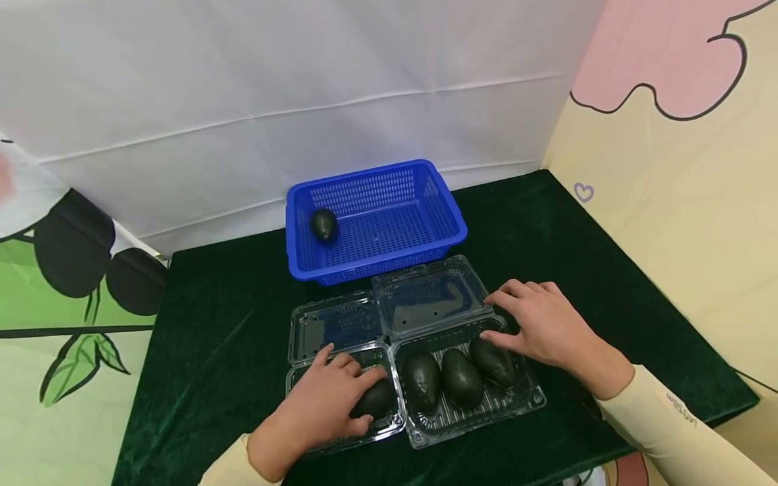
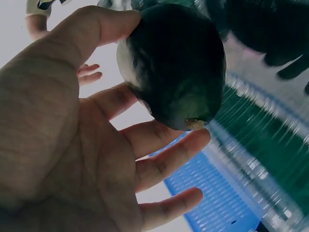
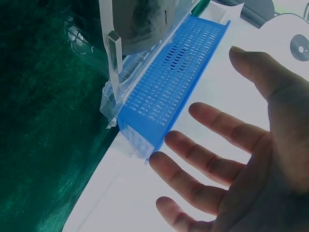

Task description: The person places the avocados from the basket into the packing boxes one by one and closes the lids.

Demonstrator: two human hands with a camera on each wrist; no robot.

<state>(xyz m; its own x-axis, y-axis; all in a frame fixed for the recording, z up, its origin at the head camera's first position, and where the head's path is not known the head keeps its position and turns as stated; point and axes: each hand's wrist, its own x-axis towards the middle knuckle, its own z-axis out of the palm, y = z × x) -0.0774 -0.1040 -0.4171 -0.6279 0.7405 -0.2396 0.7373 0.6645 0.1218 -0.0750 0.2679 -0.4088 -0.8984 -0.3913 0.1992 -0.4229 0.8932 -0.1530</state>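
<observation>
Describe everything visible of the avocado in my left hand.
The avocado is dark green, nearly black, and rounded, with slightly bumpy, glossy skin and a tan stem spot at one end. Your left hand grips it inside the left clear plastic container, partly covering it; whether it touches the bottom is hidden.

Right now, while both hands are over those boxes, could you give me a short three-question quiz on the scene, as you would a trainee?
1. How many avocados lie in the basket?
2. True or false: both box lids are open.
3. Which hand grips an avocado? A) right, B) left, C) neither.

Key: 1. One. 2. True. 3. B, the left hand.
</observation>
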